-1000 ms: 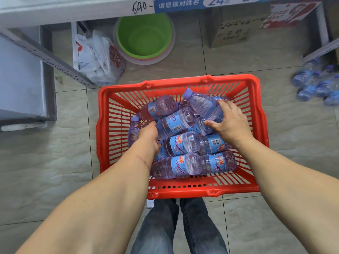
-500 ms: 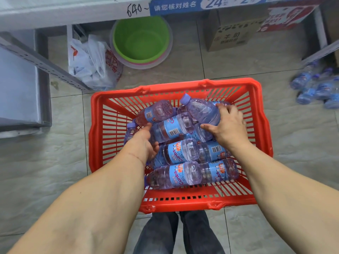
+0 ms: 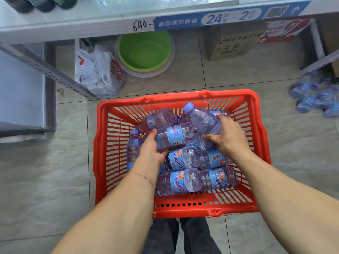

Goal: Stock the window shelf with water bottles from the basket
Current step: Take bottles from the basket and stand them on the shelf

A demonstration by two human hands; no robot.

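— Left hand [image 3: 152, 149]?
— Fingers curled round the neck end of a blue-labelled bottle [image 3: 176, 137] lying across the pile; firm hold.
— Right hand [image 3: 226, 136]?
— Wrapped over the body of a tilted bottle [image 3: 203, 119], cap pointing up and away.
— Location of stock?
— All in the red basket [image 3: 260, 129] on the tiled floor, below the shelf edge [image 3: 73, 28]. More bottles [image 3: 315, 98] lie loose on the floor at right.

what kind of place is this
Probably a small shop or its stockroom: a red shopping basket full of water bottles, metal shelving with a printed label strip, and a cardboard carton stored beneath.
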